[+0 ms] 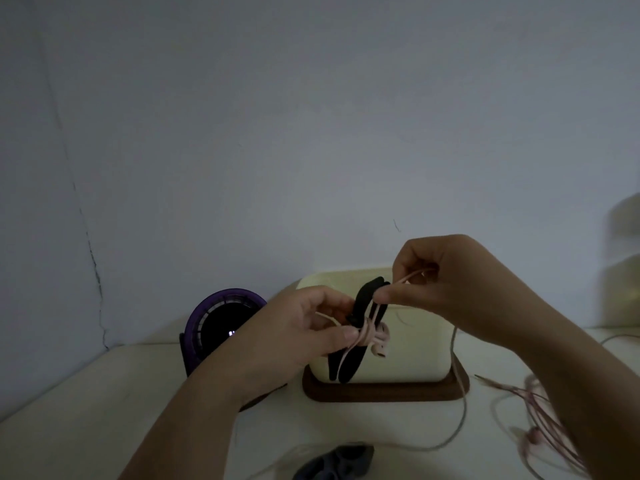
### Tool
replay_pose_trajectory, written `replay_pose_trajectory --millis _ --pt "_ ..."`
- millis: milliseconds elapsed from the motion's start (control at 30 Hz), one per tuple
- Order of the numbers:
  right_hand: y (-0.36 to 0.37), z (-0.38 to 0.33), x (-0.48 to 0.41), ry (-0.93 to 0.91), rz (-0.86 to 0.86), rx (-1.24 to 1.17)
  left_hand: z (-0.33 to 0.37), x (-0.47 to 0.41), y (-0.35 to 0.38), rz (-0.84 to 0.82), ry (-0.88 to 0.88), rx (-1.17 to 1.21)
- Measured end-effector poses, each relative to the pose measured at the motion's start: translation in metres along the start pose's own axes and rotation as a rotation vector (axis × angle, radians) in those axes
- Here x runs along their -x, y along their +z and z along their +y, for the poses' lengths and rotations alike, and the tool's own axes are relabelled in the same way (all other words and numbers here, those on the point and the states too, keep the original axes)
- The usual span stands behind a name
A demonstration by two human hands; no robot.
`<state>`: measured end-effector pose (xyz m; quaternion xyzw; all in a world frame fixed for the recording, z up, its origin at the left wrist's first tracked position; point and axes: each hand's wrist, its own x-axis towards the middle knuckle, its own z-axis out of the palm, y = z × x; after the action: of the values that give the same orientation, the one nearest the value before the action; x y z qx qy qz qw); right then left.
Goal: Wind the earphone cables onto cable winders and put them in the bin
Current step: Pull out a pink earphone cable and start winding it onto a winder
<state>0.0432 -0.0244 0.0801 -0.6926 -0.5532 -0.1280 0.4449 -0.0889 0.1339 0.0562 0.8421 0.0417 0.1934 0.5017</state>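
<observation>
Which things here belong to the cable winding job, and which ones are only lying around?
Job:
- black cable winder, held by left hand
- pink earphone cable, pinched by right hand
- cream bin
- grey cable winder
- second pink earphone cable

Lying about:
- purple fan

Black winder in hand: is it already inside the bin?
No, the left hand holds the black winder in front of the bin while the right hand pinches the pink cable wrapped around it.
</observation>
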Motion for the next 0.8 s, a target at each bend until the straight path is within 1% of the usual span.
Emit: replay_pose_trajectory --millis 167,267,367,433,467,500,567,600,667,733,800 --pt "0.000 0.014 -0.002 0.032 -0.074 -0.349 -0.004 0.004 -0.012 -0.195 -0.026 0.139" --pt "0.009 0.030 -0.004 0.067 -0.166 -0.623 -0.003 0.005 -0.010 -0.252 -0.005 0.303" --pt "0.035 0.036 -0.004 0.107 -0.268 -0.872 0.007 0.005 -0.002 -0.241 0.038 0.543" --pt "0.053 0.030 -0.003 0.157 -0.246 -0.964 0.012 0.001 0.003 -0.125 0.026 0.698" --pt "0.059 0.026 -0.002 0.186 -0.199 -0.960 0.012 -0.002 0.005 -0.040 0.014 0.779" --pt "0.063 0.022 -0.002 0.200 -0.139 -0.881 0.011 -0.006 0.006 0.044 0.009 0.856" --pt "0.067 0.016 -0.002 0.176 -0.069 -0.579 0.007 -0.010 0.006 0.185 0.014 0.969" --pt "0.067 0.013 -0.001 0.157 -0.077 -0.430 0.005 -0.011 0.006 0.244 0.008 1.000" --pt "0.065 0.007 0.001 0.109 -0.136 -0.219 0.000 -0.014 0.004 0.351 -0.021 1.050" --pt "0.062 0.000 0.003 0.060 -0.183 -0.090 -0.007 -0.016 0.000 0.424 -0.035 1.048" --pt "0.055 -0.006 0.005 0.036 -0.189 -0.028 -0.011 -0.017 -0.002 0.457 -0.013 0.943"
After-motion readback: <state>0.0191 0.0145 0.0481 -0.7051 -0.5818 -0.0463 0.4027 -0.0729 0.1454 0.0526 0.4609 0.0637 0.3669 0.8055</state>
